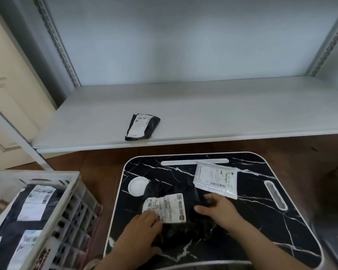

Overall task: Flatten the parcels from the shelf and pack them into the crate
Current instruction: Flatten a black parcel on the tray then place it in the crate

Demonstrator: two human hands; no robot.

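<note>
Pressing flat-fingered: left hand (144, 225), right hand (217, 209) on black parcel (176, 193) | table parcels: 2 | shelf: 1 | crate (74, 193): 2

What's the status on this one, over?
Both hands, left and right, pressing black parcel flat on tray. White parcel waits alongside. One left on shelf.

Bench top (242, 221) is glossy black marble-look; on it, a crinkly black plastic parcel (176, 193) with paper label, shiny clear pouch (216, 179) beside.
</note>
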